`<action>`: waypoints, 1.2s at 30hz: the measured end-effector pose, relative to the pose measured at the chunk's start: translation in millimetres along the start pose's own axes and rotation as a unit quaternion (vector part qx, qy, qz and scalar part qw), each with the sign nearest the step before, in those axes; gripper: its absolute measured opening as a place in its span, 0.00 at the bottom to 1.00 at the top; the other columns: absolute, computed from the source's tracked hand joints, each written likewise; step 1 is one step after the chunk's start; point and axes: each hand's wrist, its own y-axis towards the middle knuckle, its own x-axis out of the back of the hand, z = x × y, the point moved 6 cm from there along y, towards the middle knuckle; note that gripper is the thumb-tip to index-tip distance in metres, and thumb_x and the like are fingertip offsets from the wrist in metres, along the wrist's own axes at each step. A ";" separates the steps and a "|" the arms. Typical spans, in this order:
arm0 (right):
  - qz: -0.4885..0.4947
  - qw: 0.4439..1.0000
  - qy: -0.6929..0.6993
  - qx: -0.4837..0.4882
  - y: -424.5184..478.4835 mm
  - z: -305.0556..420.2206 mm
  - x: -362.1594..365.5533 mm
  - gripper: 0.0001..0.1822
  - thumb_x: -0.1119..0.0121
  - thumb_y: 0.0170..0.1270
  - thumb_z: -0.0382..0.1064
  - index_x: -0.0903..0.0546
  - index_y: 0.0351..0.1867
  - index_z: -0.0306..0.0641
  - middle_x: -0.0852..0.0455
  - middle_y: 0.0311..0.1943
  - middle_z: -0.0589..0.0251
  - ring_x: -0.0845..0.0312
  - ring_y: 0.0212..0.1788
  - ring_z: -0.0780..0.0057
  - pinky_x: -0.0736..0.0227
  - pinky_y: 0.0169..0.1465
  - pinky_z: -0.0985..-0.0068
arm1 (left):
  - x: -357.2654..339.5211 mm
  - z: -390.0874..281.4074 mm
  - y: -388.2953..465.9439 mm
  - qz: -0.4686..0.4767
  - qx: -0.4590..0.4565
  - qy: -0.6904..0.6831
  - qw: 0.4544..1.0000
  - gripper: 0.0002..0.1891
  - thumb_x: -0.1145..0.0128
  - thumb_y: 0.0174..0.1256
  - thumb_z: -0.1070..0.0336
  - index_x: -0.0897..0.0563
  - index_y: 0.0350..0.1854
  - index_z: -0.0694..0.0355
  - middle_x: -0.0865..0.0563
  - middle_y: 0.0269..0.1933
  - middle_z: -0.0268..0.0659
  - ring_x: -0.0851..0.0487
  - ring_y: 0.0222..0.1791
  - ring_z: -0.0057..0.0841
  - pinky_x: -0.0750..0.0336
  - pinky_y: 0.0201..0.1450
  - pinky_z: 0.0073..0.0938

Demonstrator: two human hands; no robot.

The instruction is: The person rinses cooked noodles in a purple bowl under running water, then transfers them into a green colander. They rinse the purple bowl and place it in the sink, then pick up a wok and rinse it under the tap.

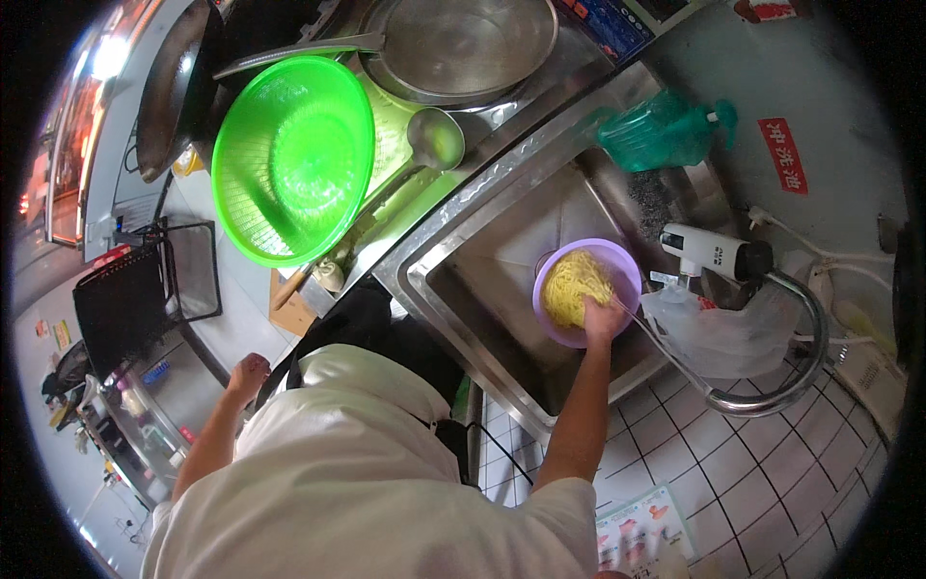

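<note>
A purple bowl (631,269) with yellow noodles (571,284) stands in the stainless steel sink (470,304). My right hand (605,315) reaches into the bowl and touches the noodles at their edge; whether its fingers are closed on them is not clear. A stream of water runs from the curved metal faucet (767,400) towards the bowl beside this hand. At my left side, away from the counter, my left hand (250,373) is curled with nothing visible in it.
A green plastic colander (311,155), a metal ladle (436,139) and a large round mesh strainer (470,47) lie on the counter left of the sink. A green plastic container (655,134) lies at the sink's far corner. A clear plastic bag (723,333) hangs below the white water heater tap (705,250).
</note>
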 end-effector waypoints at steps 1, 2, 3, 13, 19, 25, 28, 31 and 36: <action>-0.006 0.998 0.057 0.018 -11.6 3.9 12.4 0.27 0.28 0.50 0.44 0.16 0.51 0.32 0.13 0.49 0.42 0.18 0.53 0.44 0.27 0.61 0.55 | -5.7 0.6 5.3 0.011 -0.014 -0.013 1.000 0.12 0.42 0.71 0.59 0.17 0.44 0.64 0.13 0.33 0.37 0.17 0.35 0.23 0.22 0.40 0.28; -0.034 0.997 -0.012 0.070 -24.3 11.2 31.1 0.25 0.29 0.52 0.41 0.17 0.52 0.30 0.12 0.49 0.43 0.16 0.53 0.47 0.25 0.59 0.59 | -11.6 1.6 9.4 0.023 -0.028 -0.025 0.999 0.12 0.42 0.71 0.59 0.17 0.44 0.64 0.13 0.34 0.37 0.17 0.35 0.23 0.22 0.40 0.28; -0.028 0.997 0.026 0.065 -37.7 43.2 48.6 0.25 0.30 0.53 0.39 0.17 0.53 0.30 0.12 0.49 0.43 0.15 0.52 0.48 0.24 0.58 0.60 | -17.7 3.1 12.0 0.030 -0.041 -0.041 0.998 0.12 0.42 0.71 0.59 0.17 0.44 0.64 0.12 0.34 0.37 0.17 0.36 0.23 0.22 0.41 0.28; 0.032 0.981 -0.173 0.078 -57.1 74.8 34.7 0.21 0.33 0.60 0.36 0.16 0.55 0.38 0.12 0.49 0.47 0.16 0.54 0.47 0.22 0.58 0.58 | -40.3 -0.9 42.6 0.039 -0.045 -0.065 0.996 0.08 0.42 0.71 0.65 0.17 0.45 0.63 0.13 0.37 0.34 0.18 0.38 0.21 0.23 0.43 0.27; 0.129 0.920 -0.296 0.221 -9.9 56.6 -37.5 0.27 0.37 0.57 0.33 0.18 0.61 0.47 0.27 0.68 0.44 0.34 0.71 0.45 0.38 0.73 0.53 | -22.4 41.3 27.4 0.009 -0.028 -0.069 0.997 0.11 0.41 0.71 0.61 0.16 0.44 0.64 0.12 0.34 0.36 0.16 0.35 0.23 0.22 0.41 0.27; 0.131 0.945 -0.297 0.047 16.4 16.3 -69.9 0.36 0.36 0.54 0.38 0.26 0.69 0.43 0.21 0.63 0.43 0.28 0.68 0.47 0.36 0.72 0.57 | -3.1 0.1 -8.6 -0.001 -0.001 -0.037 0.999 0.10 0.43 0.73 0.61 0.17 0.42 0.64 0.13 0.33 0.34 0.17 0.32 0.21 0.21 0.38 0.26; 0.120 0.972 -0.200 -0.040 14.6 27.7 -64.5 0.35 0.35 0.54 0.38 0.25 0.68 0.43 0.21 0.62 0.39 0.27 0.65 0.41 0.34 0.69 0.53 | -8.7 6.1 -9.5 0.001 -0.004 -0.033 0.999 0.11 0.44 0.73 0.60 0.17 0.43 0.64 0.12 0.33 0.35 0.16 0.32 0.22 0.21 0.38 0.27; 0.042 0.989 -0.124 -0.074 17.3 31.5 -37.2 0.32 0.32 0.54 0.39 0.22 0.64 0.39 0.18 0.58 0.39 0.24 0.60 0.39 0.31 0.66 0.52 | -12.0 -3.4 -3.1 0.009 -0.028 0.007 1.000 0.12 0.44 0.73 0.60 0.17 0.44 0.64 0.12 0.34 0.36 0.15 0.33 0.24 0.20 0.39 0.29; -0.051 0.993 0.099 -0.042 -0.1 -11.2 7.8 0.27 0.29 0.56 0.38 0.20 0.57 0.29 0.14 0.52 0.47 0.17 0.53 0.51 0.25 0.59 0.59 | -15.7 -29.1 14.3 0.023 -0.043 -0.023 0.999 0.13 0.43 0.72 0.58 0.16 0.46 0.63 0.11 0.35 0.37 0.15 0.34 0.25 0.20 0.40 0.30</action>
